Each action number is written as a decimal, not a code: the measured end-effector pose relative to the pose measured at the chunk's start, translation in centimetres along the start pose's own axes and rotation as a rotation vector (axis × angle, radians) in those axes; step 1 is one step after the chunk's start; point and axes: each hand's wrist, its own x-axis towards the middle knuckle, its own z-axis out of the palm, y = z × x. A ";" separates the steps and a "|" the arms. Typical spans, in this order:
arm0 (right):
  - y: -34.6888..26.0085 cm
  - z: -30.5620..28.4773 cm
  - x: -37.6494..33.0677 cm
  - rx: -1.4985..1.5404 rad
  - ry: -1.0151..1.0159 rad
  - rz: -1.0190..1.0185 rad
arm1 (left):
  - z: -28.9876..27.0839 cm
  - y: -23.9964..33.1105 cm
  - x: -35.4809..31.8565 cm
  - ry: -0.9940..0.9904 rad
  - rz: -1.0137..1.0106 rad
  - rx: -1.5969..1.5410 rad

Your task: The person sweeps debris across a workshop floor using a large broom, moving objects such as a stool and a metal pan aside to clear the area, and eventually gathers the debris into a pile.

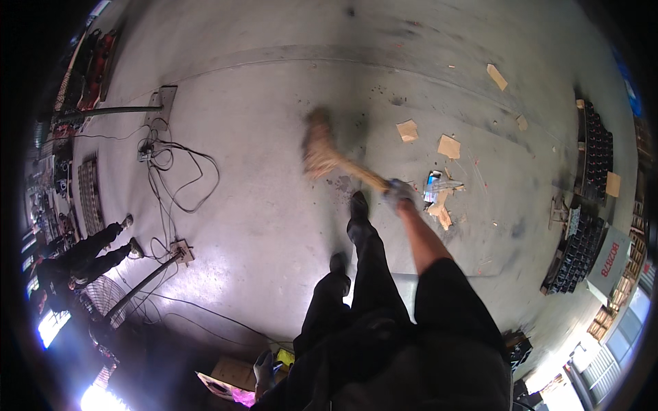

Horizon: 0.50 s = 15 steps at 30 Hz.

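Note:
My right hand (399, 194), in a grey glove, is closed round the handle of a short broom (364, 174). The broom's brushy head (319, 147) is blurred by motion and lies over the floor ahead of my feet. Low in the view, by my left side, hangs my gloved left hand (263, 370); its fingers are too small and dim to read. Close beside it shows a yellow object (285, 357), and I cannot make out whether the hand touches it. Right of my right hand lies litter: a blue and white packet (432, 186) and torn cardboard (441, 209).
More cardboard scraps (449, 146) lie ahead on the right. Black cables (185, 175) coil on the left floor near two fan stands (181, 252). A person (86, 257) stands at far left. Racks of dark parts (596, 151) and a grey box (609, 264) stand at right.

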 end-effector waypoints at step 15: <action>-2.1 -7.5 -6.9 0.608 0.247 0.412 | 8.6 9.7 7.3 -0.049 -0.032 0.216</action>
